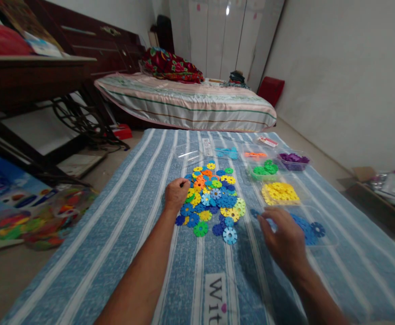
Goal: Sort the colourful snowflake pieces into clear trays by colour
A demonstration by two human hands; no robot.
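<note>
A mixed pile of notched plastic snowflake discs (216, 194) lies on the striped cloth, in blue, yellow, green and orange. At the pile's left edge is my left hand (177, 194), its fingers curled closed; what they hold, if anything, is hidden. My right hand (281, 230), slightly blurred, is right of the pile and in front of a clear tray of blue discs (307, 230), partly covering it. A dark blue snowflake disc (255, 212) shows at its fingertips, pinched there.
Clear containers of yellow discs (280, 193), green discs (265, 169), purple discs (294, 159), orange pieces (255, 155) and light blue pieces (227, 152) stand toward the back and right. A bed (190, 104) is beyond the cloth-covered table (129, 189). Bagged pieces (48, 225) lie at left.
</note>
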